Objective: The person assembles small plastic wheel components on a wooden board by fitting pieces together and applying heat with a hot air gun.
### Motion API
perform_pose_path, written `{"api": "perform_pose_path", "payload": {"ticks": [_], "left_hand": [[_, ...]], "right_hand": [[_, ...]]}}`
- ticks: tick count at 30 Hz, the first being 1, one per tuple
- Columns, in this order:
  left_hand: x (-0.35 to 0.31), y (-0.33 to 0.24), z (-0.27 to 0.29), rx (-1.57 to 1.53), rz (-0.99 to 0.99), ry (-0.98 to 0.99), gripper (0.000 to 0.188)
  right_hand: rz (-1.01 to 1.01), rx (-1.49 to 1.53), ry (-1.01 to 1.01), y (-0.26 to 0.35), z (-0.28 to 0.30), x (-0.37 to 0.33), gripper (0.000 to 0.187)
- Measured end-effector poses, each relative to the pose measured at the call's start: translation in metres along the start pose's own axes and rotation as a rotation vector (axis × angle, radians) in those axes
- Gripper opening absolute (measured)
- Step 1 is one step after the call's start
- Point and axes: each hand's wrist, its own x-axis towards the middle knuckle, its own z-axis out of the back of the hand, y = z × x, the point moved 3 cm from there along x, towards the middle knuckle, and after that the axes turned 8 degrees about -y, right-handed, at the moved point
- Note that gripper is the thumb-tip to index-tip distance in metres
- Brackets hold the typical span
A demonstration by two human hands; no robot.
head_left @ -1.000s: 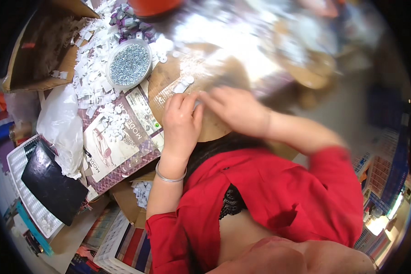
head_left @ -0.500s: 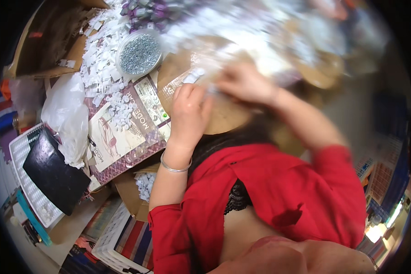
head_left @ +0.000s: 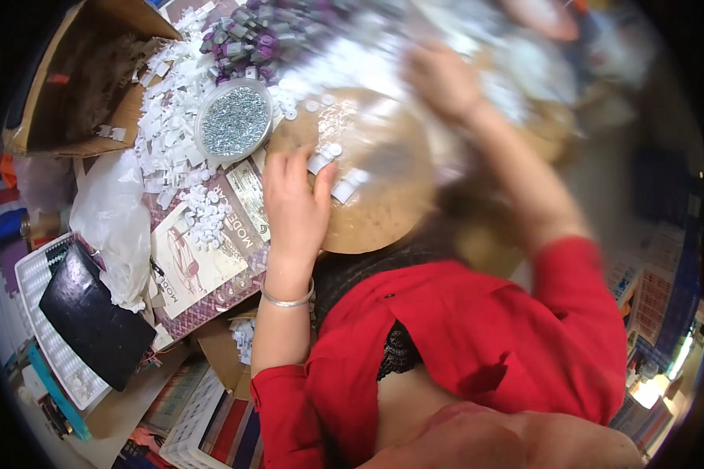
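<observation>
My left hand (head_left: 296,199), with a silver bangle at the wrist, rests at the left side of a round brown board (head_left: 375,227). Between its thumb and forefinger sits a small white plastic piece (head_left: 318,162). Another white plastic piece (head_left: 344,190) lies on the board just right of the thumb, and a small white round part (head_left: 334,149) is above the fingertips. Beyond the board's far right edge, my right hand (head_left: 446,82) reaches over a pale, blurred heap; motion smears its fingers. Whether it holds anything is hidden.
A round tub of small metal screws or pins (head_left: 235,117) stands left of the board. Around it spread white plastic pieces (head_left: 168,117), white round parts (head_left: 205,215) and grey-purple parts (head_left: 250,39). An open cardboard box (head_left: 94,86), a plastic bag (head_left: 113,211) and a white basket (head_left: 35,273) flank them.
My right hand has moved from over the board, near the left, to the far right. My left hand has shifted slightly left and down. White pieces on the board are now uncovered.
</observation>
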Motion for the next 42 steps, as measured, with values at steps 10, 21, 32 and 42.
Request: {"api": "perform_pose_path", "payload": {"ticks": [10,21,32,42], "left_hand": [[0.009,0.005,-0.010,0.022,-0.093,0.038,0.022],[0.007,0.012,-0.016,0.013,-0.072,0.066,0.024],[0.005,0.012,-0.017,0.023,-0.137,0.037,0.023],[0.005,0.009,-0.014,-0.023,-0.216,-0.024,0.023]], "right_hand": [[0.085,0.130,0.047,0.013,0.000,0.013,0.012],[0.042,0.581,0.511,0.095,-0.004,-0.001,0.015],[0.230,0.616,0.416,0.101,-0.012,0.001,0.009],[0.381,0.728,0.268,0.108,-0.002,-0.006,0.015]]}}
